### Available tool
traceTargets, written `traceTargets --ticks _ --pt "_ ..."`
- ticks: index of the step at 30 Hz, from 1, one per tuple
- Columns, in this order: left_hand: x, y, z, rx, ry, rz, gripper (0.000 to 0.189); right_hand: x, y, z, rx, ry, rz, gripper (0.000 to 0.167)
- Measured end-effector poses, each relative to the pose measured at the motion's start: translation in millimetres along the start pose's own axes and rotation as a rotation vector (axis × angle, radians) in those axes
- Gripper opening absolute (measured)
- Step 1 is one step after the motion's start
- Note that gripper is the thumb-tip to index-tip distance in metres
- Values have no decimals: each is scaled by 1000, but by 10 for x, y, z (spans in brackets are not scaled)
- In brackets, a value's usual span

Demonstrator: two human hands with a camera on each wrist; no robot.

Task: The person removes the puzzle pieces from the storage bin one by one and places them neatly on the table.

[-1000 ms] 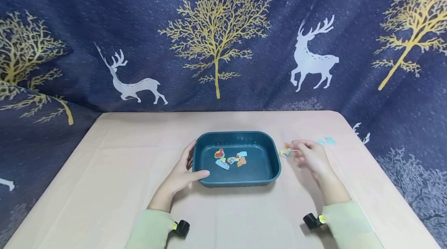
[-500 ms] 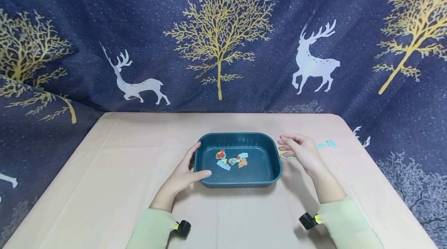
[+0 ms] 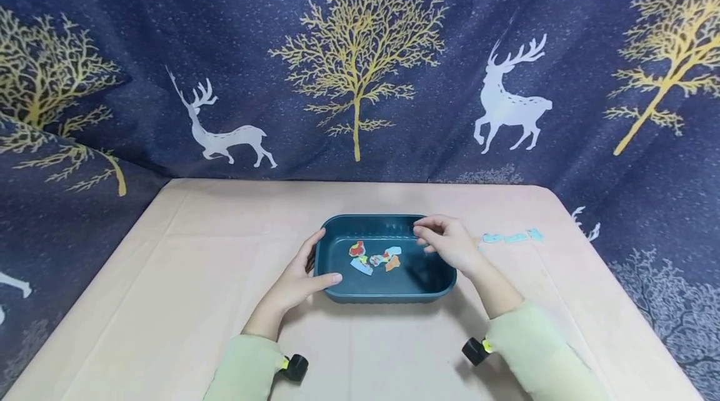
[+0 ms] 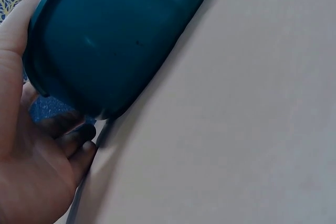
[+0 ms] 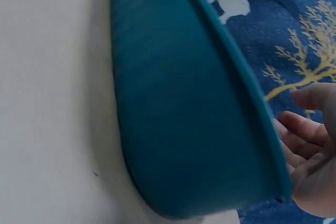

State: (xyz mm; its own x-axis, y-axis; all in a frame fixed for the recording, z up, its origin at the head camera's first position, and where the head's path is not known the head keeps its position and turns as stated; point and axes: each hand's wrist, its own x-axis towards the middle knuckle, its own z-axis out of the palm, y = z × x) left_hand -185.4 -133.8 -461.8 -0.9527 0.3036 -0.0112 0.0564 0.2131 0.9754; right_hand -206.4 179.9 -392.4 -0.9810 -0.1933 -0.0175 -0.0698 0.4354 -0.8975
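Dark blue patterned cloth [image 3: 242, 7] is hanging beyond both hands, and a pale table [image 3: 185, 301] is spreading beneath them. Now the left hand [image 3: 294, 284] is gripping one end of a teal tub [image 3: 388, 297], thumb lying over the near edge, fingers bending round the outside, probably steadying it. Opposite, the right hand [image 3: 450, 246] is hovering over the tub, fingers loosely bent, thumb apart, nothing showing between them. Bright little scraps [image 3: 361, 266] are lying in the tub, between the hands, perhaps gathered there to stay together. More blue scraps [image 3: 514, 238] are resting on the table, just to the right hand's outer side, likely placed for easy reach.
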Motion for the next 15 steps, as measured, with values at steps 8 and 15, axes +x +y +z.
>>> traceTargets --ticks 8,15 --pt "-10 8 4 1 7 -6 88 144 55 192 -93 -56 -33 35" --pt "-2 10 -3 5 3 -9 88 228 128 335 -296 -11 -93 25"
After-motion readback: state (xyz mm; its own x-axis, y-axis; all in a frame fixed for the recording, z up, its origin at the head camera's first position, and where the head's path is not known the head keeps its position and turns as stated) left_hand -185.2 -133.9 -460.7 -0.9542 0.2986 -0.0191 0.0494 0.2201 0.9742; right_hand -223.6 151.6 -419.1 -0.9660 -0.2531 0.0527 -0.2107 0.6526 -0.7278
